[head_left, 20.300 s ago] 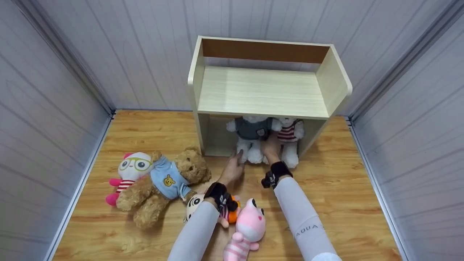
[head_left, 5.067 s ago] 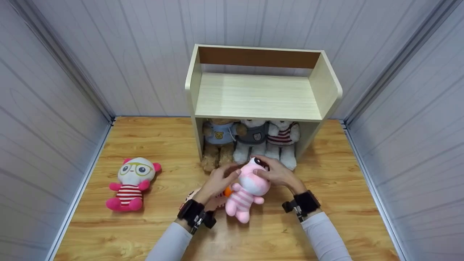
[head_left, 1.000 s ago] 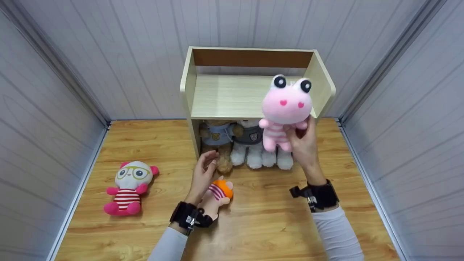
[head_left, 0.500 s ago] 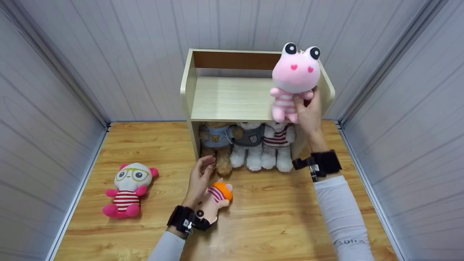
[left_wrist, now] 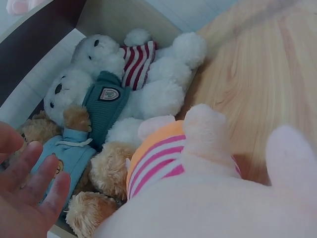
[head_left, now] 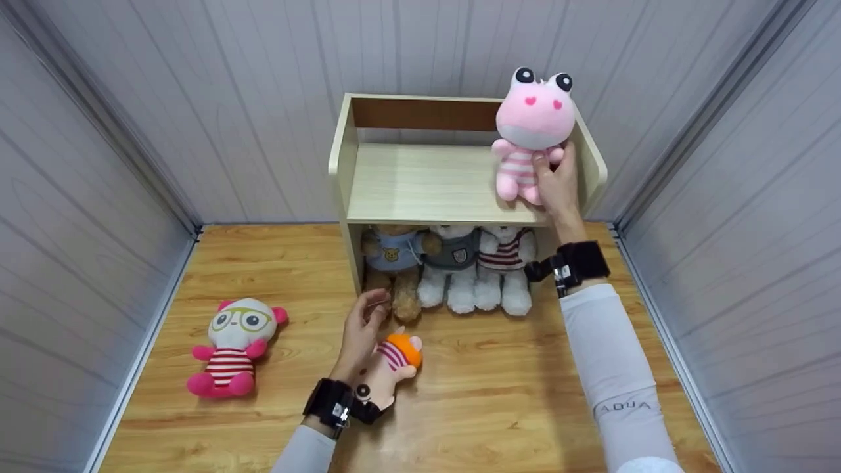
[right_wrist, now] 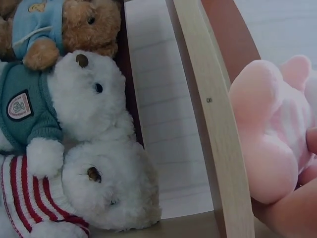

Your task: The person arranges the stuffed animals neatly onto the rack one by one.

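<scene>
My right hand [head_left: 558, 187] grips a pink frog plush [head_left: 535, 125] by its striped body, at the right end of the upper shelf [head_left: 420, 180]. The frog is upright, facing me; whether its feet touch the board I cannot tell. My left hand [head_left: 360, 332], fingers relaxed and holding nothing, hovers beside a peach plush with an orange and striped part [head_left: 387, 374] that lies on the floor. Under the shelf sit a brown bear in a blue top [head_left: 393, 253], a white bear in a grey top [head_left: 453, 253] and a white bear in red stripes [head_left: 504, 255].
A pink and white panda plush [head_left: 230, 348] with glasses lies on the wood floor [head_left: 499, 401] at the left. Pale panel walls [head_left: 276, 98] enclose the back and sides. The shelf unit's side panels [head_left: 340, 151] rise at both ends.
From in front of the lower bears, my right hand has lifted the frog plush up and back to the upper shelf. My left hand has barely moved. Earlier, the brown bear went from floor to lower compartment.
</scene>
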{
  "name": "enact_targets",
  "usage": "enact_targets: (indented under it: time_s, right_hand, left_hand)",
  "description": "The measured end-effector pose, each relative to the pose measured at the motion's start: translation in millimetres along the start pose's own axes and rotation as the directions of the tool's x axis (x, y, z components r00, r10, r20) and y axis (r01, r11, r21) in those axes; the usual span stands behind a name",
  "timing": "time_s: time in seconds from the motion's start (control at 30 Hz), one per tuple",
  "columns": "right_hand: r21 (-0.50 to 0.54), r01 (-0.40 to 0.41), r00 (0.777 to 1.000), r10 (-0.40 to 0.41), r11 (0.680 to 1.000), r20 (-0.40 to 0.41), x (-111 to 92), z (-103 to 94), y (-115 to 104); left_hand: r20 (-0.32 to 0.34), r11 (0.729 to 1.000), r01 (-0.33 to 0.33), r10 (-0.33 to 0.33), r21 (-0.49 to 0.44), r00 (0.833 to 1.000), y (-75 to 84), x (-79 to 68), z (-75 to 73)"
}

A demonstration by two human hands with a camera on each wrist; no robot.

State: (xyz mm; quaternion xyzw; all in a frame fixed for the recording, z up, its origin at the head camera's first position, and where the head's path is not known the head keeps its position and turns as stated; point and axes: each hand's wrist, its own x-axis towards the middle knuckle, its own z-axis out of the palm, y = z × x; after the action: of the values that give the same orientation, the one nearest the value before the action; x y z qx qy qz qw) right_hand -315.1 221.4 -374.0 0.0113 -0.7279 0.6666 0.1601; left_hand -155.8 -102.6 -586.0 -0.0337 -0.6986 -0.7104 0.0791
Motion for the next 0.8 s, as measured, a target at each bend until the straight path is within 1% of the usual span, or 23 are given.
enact_targets:
  time_s: [0.13, 0.17, 0.37, 0.47, 0.67, 0.73, 0.8]
  right_hand:
    - [0.003, -0.005, 1.0, 0.005, 1.0, -0.009, 8, 1.0, 1]
    - [0.01, -0.016, 1.0, 0.017, 1.0, -0.015, 9, 1.2, 1]
    - [0.125, -0.092, 0.995, 0.097, 0.988, -0.033, 15, 1.9, 0]
    - [0.153, -0.115, 0.992, 0.121, 0.982, -0.037, 17, 1.9, 0]
    - [0.125, -0.122, 0.991, 0.127, 0.985, -0.032, 21, 1.5, 1]
    - [0.108, -0.115, 0.992, 0.119, 0.987, -0.033, 22, 1.7, 1]
    - [0.09, -0.081, 0.996, 0.084, 0.993, -0.031, 23, 2.5, 1]
  left_hand:
    - [0.003, 1.0, 0.001, -0.001, -0.013, 1.0, -0.4, -1.0, 1.0]
    - [0.005, 1.0, 0.001, -0.001, -0.018, 1.0, -0.7, -1.2, 1.3]
    - [0.009, 1.0, 0.009, -0.008, -0.03, 1.0, -2.4, -2.2, 2.0]
    - [0.014, 0.999, 0.016, -0.015, -0.031, 1.0, -1.7, -3.0, 2.0]
    - [0.016, 1.0, 0.015, -0.015, -0.026, 1.0, -1.4, -4.2, 2.4]
    - [0.01, 1.0, 0.011, -0.011, -0.012, 1.0, -0.9, -4.1, 2.6]
    - [0.005, 1.0, 0.003, -0.003, -0.007, 1.0, -0.5, -3.6, 2.7]
